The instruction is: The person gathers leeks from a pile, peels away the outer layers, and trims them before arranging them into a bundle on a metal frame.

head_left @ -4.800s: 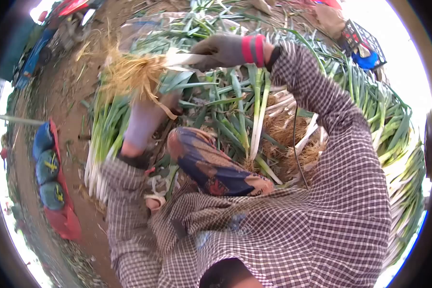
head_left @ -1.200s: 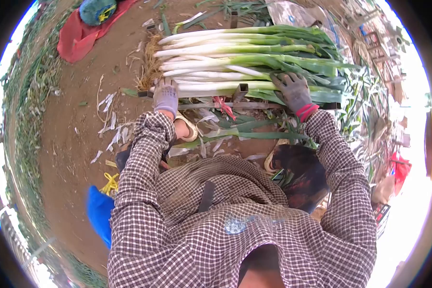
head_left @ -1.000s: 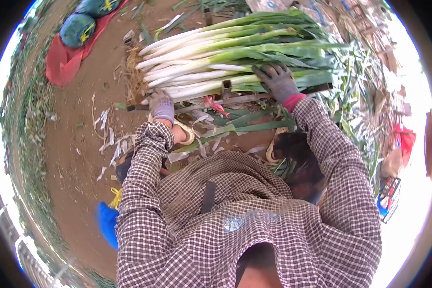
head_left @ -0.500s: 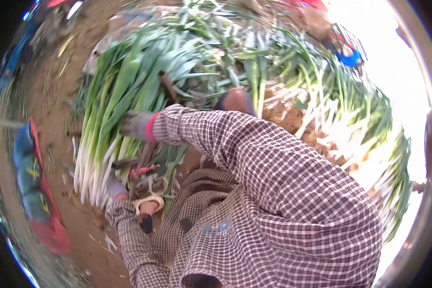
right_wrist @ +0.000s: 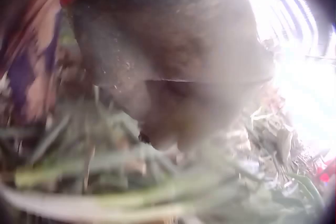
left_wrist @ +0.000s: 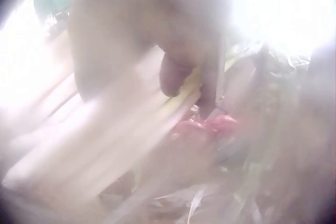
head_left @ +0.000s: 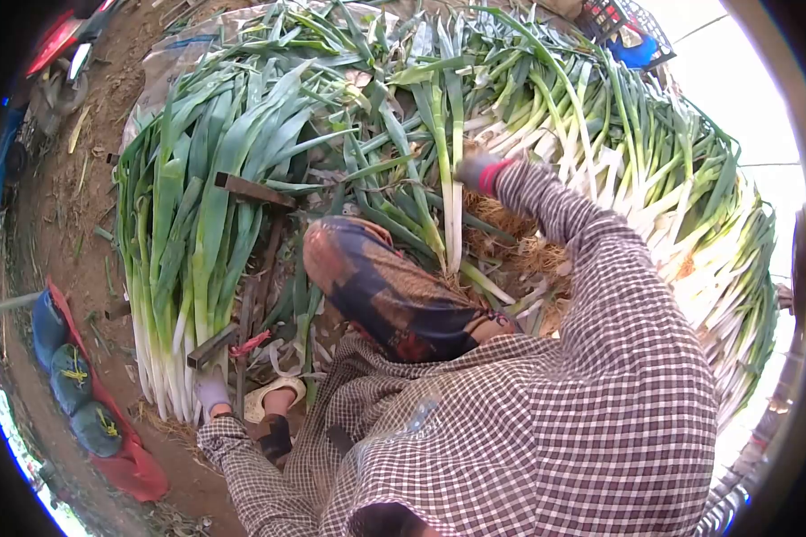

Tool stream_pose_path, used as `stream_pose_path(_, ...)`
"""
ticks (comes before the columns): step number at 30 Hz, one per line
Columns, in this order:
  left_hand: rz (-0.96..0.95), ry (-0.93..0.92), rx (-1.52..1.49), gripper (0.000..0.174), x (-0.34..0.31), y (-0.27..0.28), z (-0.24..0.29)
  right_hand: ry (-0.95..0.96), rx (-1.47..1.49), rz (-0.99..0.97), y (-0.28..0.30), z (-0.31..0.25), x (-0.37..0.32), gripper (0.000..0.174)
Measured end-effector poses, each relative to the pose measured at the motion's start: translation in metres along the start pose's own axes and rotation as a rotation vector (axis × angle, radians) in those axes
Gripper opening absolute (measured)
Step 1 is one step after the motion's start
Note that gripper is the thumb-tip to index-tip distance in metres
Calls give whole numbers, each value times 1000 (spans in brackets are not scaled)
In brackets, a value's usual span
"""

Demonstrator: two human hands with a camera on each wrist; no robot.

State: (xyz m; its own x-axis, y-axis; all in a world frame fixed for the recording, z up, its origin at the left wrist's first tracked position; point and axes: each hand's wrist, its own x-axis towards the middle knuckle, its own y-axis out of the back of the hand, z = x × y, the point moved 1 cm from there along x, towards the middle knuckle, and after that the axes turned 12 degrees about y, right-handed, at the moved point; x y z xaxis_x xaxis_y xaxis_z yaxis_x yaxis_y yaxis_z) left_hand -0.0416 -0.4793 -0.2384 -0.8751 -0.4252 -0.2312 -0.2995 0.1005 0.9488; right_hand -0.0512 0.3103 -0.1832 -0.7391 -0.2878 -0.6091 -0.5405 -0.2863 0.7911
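Observation:
My gloved left hand rests at the white lower ends of a bundle of leeks, beside a short metal post. In the left wrist view, blurred glove fingers lie close over pale leek stalks. My gloved right hand is out over the ground at the right, its fingertips beside two upright leek stalks. Nothing shows in its grasp. Close up in the right wrist view, the glove is blurred, its fingers loosely bent above blurred leeks.
A large pile of leeks with brown roots curves along the right. The bundle lies in a metal frame with an upper post and lower post. A bent knee sits between. Round bundles on red cloth stand left.
The body has turned from facing the leek bundle toward the pile at right. My right hand has left the bundle's leaves and reached to the right; my left hand stays by the white ends.

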Motion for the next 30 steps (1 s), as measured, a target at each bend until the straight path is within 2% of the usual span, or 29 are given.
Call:
stream_pose_path(1,41,11,-30,61,2,-1,0,108,-40,-15,-24,-13,4,20)
stream_pose_path(3,31,6,11,62,-25,32,25,386,-265,-196,-42,-51,12,24)
stream_pose_path(6,-89,-16,-100,60,-40,57,36,361,-193,2,-74,-72,19,27)
stream_pose_path(8,-89,-22,-244,56,-47,67,44,372,-185,54,-80,-63,21,29)
stream_pose_path(11,36,-12,-401,50,-93,115,77,392,-205,69,-72,-61,11,29)
stream_pose_path(15,105,-61,-507,44,-103,115,72,469,-250,179,-56,-54,-4,25)
stream_pose_path(17,147,-89,-548,42,-109,114,62,481,-169,333,-42,-42,-16,21)
stream_pose_path(18,171,-103,-547,41,-112,122,59,470,-193,330,-28,-33,-15,30)
stream_pose_path(20,235,-104,-608,40,-113,133,59,377,61,357,26,-13,-28,39)
stream_pose_path(21,272,-92,-661,40,-110,135,59,351,67,579,47,-2,-25,48)
stream_pose_path(22,310,-76,-714,39,-110,140,60,270,40,681,95,-1,-33,47)
stream_pose_path(23,375,-132,-708,38,-114,153,69,238,-9,958,130,7,-39,47)
stream_pose_path(24,441,-186,-696,38,-121,174,86,196,68,1083,170,5,-53,39)
stream_pose_path(25,508,-238,-681,37,-130,198,106,99,437,925,217,1,-62,33)
stream_pose_path(27,218,-257,-1052,39,-154,251,165,380,285,1187,280,-13,-61,34)
stream_pose_path(28,412,-577,-898,45,-147,263,185,430,320,1105,315,-31,-62,35)
stream_pose_path(29,368,-637,-956,50,-148,278,215,508,271,1100,347,-50,-56,38)
stream_pose_path(30,388,-603,-957,50,-153,278,200,478,266,1028,380,-74,-53,50)
